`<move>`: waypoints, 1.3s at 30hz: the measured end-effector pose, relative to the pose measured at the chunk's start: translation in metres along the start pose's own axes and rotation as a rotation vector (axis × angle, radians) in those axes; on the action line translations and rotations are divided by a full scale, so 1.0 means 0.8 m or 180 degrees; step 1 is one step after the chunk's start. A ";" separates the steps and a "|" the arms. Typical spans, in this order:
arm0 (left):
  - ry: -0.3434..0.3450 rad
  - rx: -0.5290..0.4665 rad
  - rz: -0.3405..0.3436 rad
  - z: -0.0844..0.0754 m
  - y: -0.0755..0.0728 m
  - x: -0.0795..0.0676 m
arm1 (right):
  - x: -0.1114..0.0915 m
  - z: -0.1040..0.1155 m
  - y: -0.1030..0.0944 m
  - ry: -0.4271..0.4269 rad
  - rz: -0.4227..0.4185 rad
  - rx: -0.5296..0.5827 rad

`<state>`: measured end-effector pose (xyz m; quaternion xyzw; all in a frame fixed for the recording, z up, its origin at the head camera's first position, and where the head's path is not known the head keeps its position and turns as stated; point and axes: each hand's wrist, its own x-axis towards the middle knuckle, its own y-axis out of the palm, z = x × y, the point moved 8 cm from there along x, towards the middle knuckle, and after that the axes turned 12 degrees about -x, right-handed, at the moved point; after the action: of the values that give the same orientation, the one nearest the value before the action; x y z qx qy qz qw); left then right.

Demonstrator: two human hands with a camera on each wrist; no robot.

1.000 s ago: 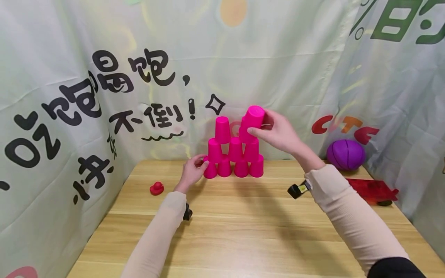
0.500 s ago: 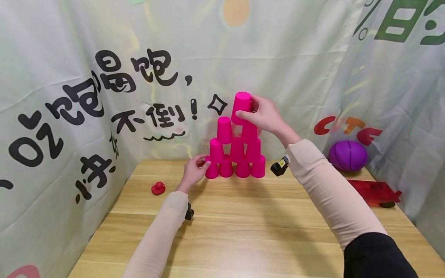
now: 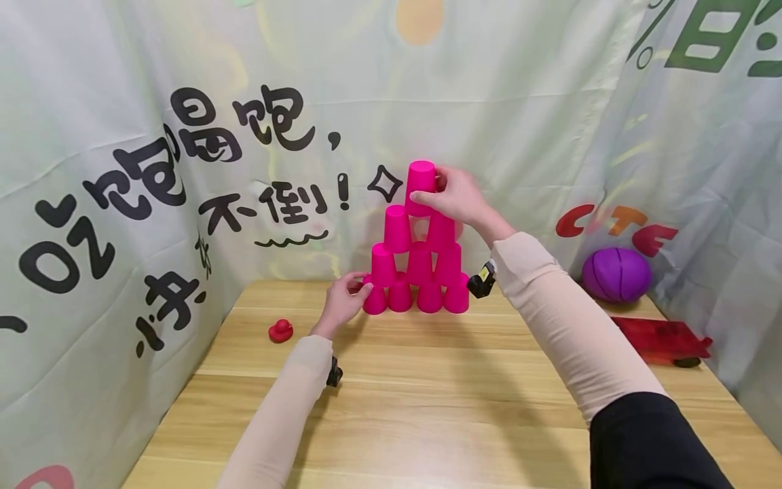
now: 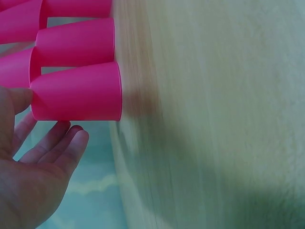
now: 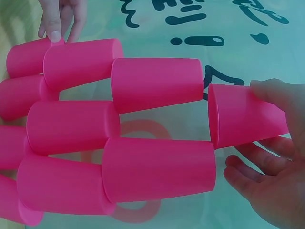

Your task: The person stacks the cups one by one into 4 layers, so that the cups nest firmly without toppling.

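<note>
Upside-down pink cups stand in a stepped stack at the back of the table. My right hand [image 3: 458,197] grips the topmost pink cup [image 3: 420,178], thumb on the near side and fingers behind. In the right wrist view this held cup [image 5: 238,117] meets the lower cup [image 5: 159,169] at its rim, while a thin gap shows beside the upper cup [image 5: 159,83]. My left hand [image 3: 342,302] is at the leftmost bottom cup [image 4: 78,93]; thumb and index finger pinch its narrow end, and the other fingers lie loosely beside it.
A small red rubber duck [image 3: 281,331] sits on the wooden table [image 3: 391,421] at left. To the right are a purple ball [image 3: 617,274] and a red wheeled board [image 3: 662,341]. A printed curtain [image 3: 501,129] hangs close behind the stack.
My right hand has carried its cup left and up from in front of the third row, then slightly down onto the top of the stack. My left hand has stayed at the bottom cup.
</note>
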<state>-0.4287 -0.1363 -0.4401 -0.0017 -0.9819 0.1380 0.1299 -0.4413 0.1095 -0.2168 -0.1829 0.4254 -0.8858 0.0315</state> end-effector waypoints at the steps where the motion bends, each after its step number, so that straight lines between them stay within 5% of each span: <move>1: 0.0004 -0.0007 -0.0001 0.000 0.000 0.000 | 0.001 0.000 0.001 0.0002 0.0000 -0.0002; 39: -0.0111 0.0077 0.0072 0.000 0.001 -0.001 | 0.007 -0.004 0.008 0.0079 0.0036 -0.0033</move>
<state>-0.4277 -0.1356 -0.4403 -0.0088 -0.9822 0.1513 0.1112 -0.4488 0.1067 -0.2222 -0.1696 0.4314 -0.8856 0.0303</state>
